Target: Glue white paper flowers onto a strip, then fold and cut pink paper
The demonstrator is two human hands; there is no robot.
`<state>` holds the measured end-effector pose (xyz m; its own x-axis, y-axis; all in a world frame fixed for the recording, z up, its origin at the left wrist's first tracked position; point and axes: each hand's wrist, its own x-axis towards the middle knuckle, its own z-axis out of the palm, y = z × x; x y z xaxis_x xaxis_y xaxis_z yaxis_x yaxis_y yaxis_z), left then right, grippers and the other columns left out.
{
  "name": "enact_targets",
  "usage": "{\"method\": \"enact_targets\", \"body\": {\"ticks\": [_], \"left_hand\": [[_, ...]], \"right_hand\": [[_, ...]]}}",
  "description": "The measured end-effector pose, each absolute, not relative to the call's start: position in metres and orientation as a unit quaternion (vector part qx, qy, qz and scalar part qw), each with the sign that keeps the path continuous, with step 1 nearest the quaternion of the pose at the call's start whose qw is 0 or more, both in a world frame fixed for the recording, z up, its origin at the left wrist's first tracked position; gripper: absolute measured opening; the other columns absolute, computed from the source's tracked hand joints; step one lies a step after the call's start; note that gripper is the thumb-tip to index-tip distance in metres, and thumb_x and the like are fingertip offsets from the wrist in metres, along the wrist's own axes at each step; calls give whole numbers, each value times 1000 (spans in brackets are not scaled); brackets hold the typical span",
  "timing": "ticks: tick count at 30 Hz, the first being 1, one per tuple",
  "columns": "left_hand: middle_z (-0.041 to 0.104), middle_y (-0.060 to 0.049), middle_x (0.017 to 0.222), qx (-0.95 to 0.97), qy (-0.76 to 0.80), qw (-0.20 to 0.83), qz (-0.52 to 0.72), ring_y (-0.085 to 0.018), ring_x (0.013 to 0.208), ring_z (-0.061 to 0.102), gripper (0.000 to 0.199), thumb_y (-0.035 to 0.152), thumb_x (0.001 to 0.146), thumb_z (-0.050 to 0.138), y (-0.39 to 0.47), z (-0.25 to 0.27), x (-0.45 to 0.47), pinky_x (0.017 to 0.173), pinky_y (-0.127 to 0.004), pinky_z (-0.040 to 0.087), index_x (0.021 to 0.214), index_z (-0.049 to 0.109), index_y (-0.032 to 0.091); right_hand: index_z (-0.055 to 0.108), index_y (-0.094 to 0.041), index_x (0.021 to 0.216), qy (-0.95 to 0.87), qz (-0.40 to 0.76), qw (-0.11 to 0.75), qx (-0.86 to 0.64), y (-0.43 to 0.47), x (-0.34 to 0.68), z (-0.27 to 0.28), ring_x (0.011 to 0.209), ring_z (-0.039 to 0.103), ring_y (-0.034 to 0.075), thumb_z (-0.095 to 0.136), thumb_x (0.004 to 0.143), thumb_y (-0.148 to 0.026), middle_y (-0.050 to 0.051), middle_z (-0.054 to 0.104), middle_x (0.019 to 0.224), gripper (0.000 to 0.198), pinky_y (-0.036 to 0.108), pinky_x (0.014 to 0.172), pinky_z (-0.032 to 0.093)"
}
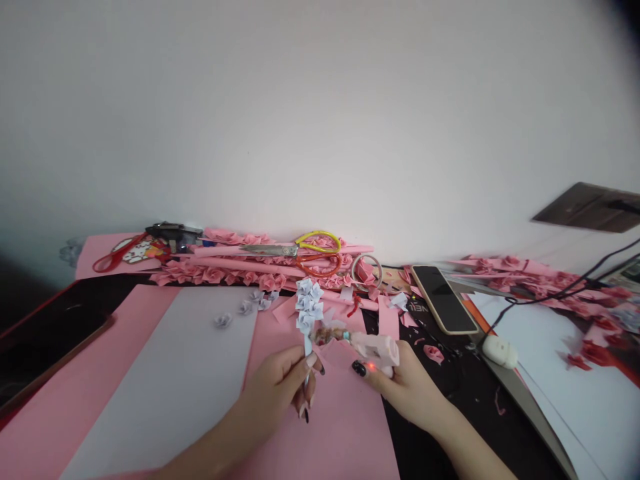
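My left hand (pixel 287 383) pinches the thin stem of a pale blue-white paper flower stalk (pixel 309 307), held upright with several folded blossoms clustered at its top. From the right, my right hand (pixel 407 387) grips a small white glue gun (pixel 375 348), a red light glowing beside the thumb. Its stained nozzle points left, close to the stalk just below the blossoms; I cannot tell whether they touch. Beneath both hands lies a pink paper sheet (pixel 345 427). Several loose pale blossoms (pixel 223 321) rest to the left on a white sheet (pixel 175 360).
Along the wall lie pink paper flower stems (pixel 235 265), scissors (pixel 270 250) with yellow and orange handles, and a tape roll (pixel 367 272). At right are a phone (pixel 443 300), a white earbud case (pixel 500 351) and a black cable (pixel 545 298). A dark tray-like object (pixel 50 353) sits at left.
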<state>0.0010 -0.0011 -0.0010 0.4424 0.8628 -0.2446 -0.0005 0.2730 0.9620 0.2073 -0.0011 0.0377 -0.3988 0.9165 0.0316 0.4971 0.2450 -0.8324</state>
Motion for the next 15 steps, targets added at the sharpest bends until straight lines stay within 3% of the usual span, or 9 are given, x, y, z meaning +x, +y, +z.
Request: {"method": "enact_targets", "body": {"ticks": [3,15], "left_hand": [[50,4,53,517,420,675,319,-7,41,43,29,40,86,39,-2,-3,0,44,-21,39,78,51,14],[49,5,54,510,421,678,322,-7,42,44,28,39,85,40,0,0,1,45,-20,39,77,50,14]], "right_hand": [[61,-15,94,-743,377,272,-482,-1,208,37,61,47,13,47,84,-33,1,56,71,25,22,56,40],[58,-14,81,-749,366,261,-487,0,210,38,55,38,10,47,84,-30,-1,48,64,20,20,50,34]]}}
